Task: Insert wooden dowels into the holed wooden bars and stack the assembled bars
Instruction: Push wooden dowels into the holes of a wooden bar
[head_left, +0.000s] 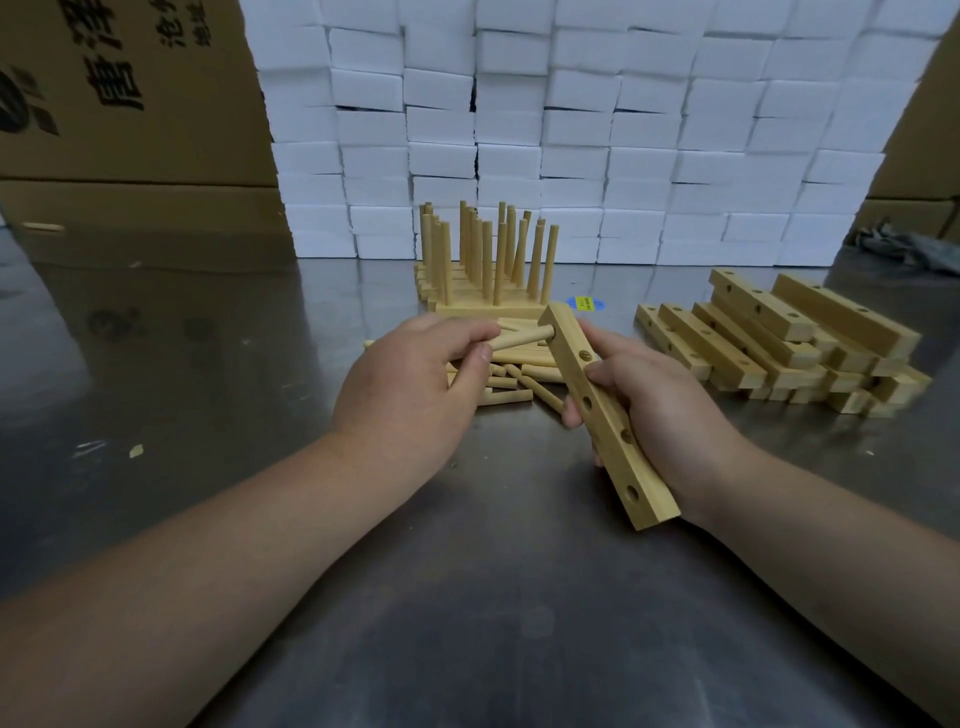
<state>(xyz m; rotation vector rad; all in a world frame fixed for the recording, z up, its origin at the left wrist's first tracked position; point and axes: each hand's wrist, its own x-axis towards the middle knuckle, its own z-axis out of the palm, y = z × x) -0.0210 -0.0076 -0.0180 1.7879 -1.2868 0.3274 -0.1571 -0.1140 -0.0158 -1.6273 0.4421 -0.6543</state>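
The left hand (410, 384) pinches a short wooden dowel (524, 338) between thumb and fingers, holding it roughly level. The dowel's tip meets the holed face of a wooden bar (608, 431) at the bar's far end. The right hand (660, 410) grips this bar around its middle, fingers curled behind it and thumb on the holed face. The bar is lifted off the steel desk (467, 597) and slants away from the person, with four empty holes showing.

Beneath the hands lies a scatter of loose dowels (519, 387). Just beyond them sits the stack of assembled bars (488, 309), its dowels standing upright — a few leaning. To the right, well apart, lies a heap of empty holed bars (779, 348).

Behind everything rises a wall of white foam blocks (571, 130), and a cardboard box (130, 88) stands at the left.
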